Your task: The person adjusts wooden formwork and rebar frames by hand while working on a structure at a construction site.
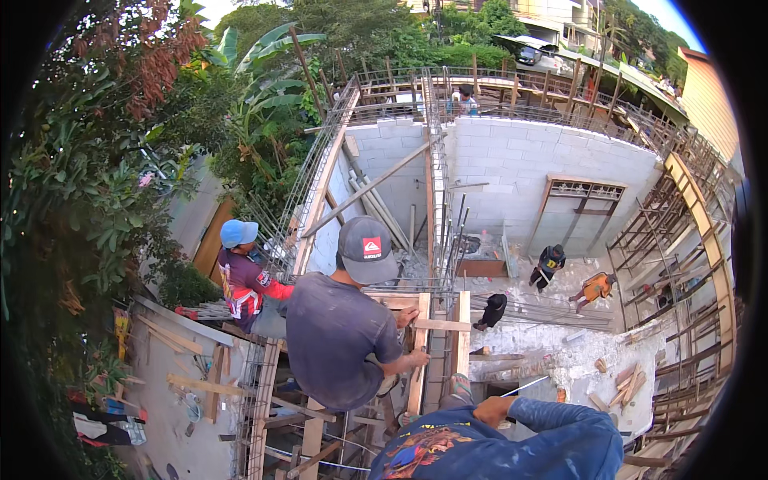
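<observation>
My right hand [494,410] is curled in front of my dark blue shirt [432,448], with the blue sleeve reaching to the wrist. A thin pale strip [528,386] runs out beside its fingers; what the fingers close on is hard to make out. My left hand is outside the picture. Below me, a sandalled foot [461,387] rests by the wooden formwork boards [462,340]. Just ahead on the left crouches a co-worker in a grey shirt [340,336], both hands on the near board. A short wooden piece [442,325] lies across the boards.
Another worker in a blue cap [238,234] sits farther left beside rebar cages [308,192]. Far below right, several people stand on the rubble-strewn floor [520,340] near a grey block wall [512,160]. Scaffolding [688,280] lines the right side; upright rebar [456,240] rises ahead.
</observation>
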`<action>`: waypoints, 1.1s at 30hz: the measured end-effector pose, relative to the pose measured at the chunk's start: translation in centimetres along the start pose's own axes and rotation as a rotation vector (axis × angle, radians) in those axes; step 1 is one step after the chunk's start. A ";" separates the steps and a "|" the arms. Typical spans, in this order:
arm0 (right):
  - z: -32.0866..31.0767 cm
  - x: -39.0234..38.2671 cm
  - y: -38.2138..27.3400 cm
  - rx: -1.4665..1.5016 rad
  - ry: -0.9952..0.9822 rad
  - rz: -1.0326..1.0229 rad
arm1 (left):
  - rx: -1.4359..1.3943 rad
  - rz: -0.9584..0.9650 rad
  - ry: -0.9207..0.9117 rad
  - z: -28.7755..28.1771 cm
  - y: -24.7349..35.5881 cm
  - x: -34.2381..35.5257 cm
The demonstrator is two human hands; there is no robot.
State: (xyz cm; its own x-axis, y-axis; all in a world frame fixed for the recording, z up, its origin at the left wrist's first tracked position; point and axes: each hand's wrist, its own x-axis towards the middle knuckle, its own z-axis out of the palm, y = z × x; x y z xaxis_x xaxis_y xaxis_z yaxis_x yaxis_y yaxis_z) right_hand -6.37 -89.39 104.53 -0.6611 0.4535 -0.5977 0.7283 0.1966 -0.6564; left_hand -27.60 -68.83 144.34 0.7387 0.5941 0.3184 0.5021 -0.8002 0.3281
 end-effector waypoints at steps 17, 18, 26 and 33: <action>0.3 1.0 1.1 0.013 -0.078 -0.025 | 0.053 0.000 -0.037 0.1 0.3 1.6; 0.7 1.1 1.5 0.007 -0.046 -0.042 | 0.052 0.000 -0.033 0.2 0.3 1.7; 0.8 1.9 2.7 0.032 -0.095 -0.051 | 0.050 -0.017 -0.031 0.1 0.4 2.1; -0.1 0.7 1.0 -0.056 -0.044 -0.006 | 0.061 -0.042 -0.027 0.9 2.2 2.2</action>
State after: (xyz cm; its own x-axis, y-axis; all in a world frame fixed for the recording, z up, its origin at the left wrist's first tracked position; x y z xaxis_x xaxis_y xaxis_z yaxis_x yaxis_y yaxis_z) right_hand -6.09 -88.75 103.46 -0.6718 0.4139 -0.6143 0.7325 0.2481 -0.6339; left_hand -24.46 -69.39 145.01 0.7282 0.6251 0.2811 0.5583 -0.7789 0.2857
